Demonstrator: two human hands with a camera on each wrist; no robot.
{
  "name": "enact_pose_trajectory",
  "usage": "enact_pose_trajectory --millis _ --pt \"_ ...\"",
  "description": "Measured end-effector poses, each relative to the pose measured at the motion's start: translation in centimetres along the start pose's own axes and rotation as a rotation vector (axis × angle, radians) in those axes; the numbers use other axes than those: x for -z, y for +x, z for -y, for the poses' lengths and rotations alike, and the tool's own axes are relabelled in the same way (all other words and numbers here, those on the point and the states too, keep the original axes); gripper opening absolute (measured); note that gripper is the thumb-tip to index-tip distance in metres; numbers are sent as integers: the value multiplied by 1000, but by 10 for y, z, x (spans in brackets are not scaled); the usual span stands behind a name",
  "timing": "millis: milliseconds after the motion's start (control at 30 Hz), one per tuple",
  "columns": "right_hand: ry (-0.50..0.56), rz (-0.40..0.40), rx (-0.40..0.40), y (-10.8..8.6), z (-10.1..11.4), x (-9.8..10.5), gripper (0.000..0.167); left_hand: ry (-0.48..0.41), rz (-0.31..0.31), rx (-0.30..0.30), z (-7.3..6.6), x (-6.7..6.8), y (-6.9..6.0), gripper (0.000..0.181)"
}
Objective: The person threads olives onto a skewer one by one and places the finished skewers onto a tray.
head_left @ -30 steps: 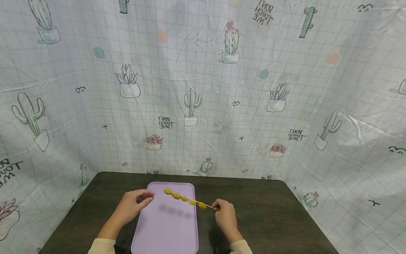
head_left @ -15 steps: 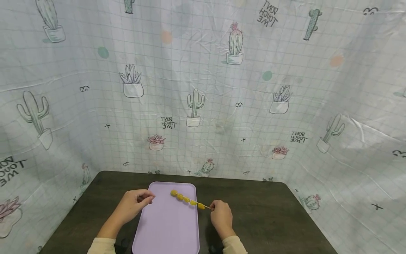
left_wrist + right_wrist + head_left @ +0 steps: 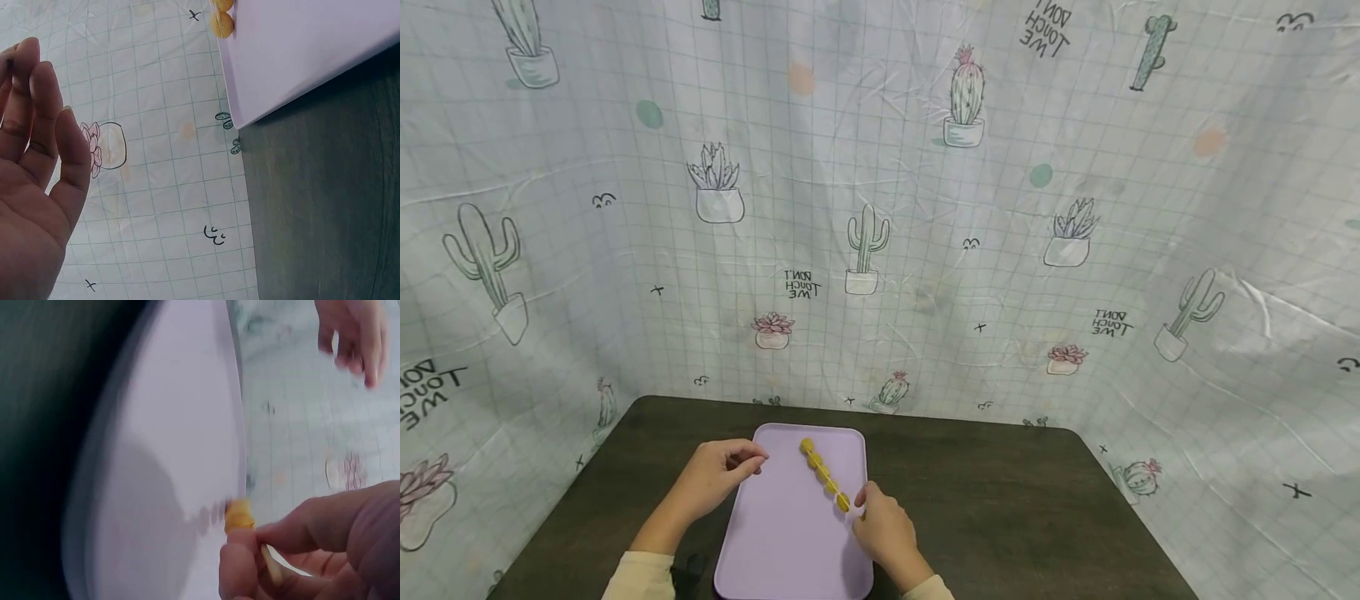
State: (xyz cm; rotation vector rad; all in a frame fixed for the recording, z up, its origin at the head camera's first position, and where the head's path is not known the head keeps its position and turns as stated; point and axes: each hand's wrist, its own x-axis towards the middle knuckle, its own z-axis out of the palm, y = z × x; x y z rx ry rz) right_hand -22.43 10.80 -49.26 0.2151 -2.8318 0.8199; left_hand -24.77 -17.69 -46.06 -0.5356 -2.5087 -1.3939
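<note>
Over the lilac tray (image 3: 782, 550) is a thin wooden skewer threaded with several rounded yellow pieces (image 3: 824, 473). My right hand (image 3: 886, 529) pinches its bare stick end between thumb and fingers, at the tray's right edge. From there the skewer slants toward the tray's far side. In the right wrist view, the stick (image 3: 272, 567) comes out behind the fingertips and the yellow pieces (image 3: 239, 515) are foreshortened. Beyond the tray's left edge, my left hand (image 3: 709, 479) hovers with loosely bent fingers and nothing visible in them. Two yellow pieces (image 3: 222, 24) show in the left wrist view.
The tray lies on a dark wooden table (image 3: 1000, 508), left of its middle. A pale curtain (image 3: 917, 275) printed with cacti and a grid hangs behind the table and along both sides. A dark strap (image 3: 687, 575) is at my left wrist.
My right hand has moved left and nearer to me, reaching the tray's right edge. The skewer has swung from nearly crosswise to a steeper slant over the tray. My left hand has hardly moved.
</note>
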Motion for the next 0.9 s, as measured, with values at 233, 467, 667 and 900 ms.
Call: enact_pose_trajectory --millis 233,467,667,900 --pt "172 159 64 -11 33 -19 21 13 1 -11 3 -1 2 7" --pt "398 278 83 -16 56 -30 22 -18 25 -34 3 -5 4 8" --pt "300 246 90 -15 53 -22 13 -6 22 -41 5 -8 5 7" --pt "493 430 14 -4 30 7 6 91 -28 9 2 -7 6 12"
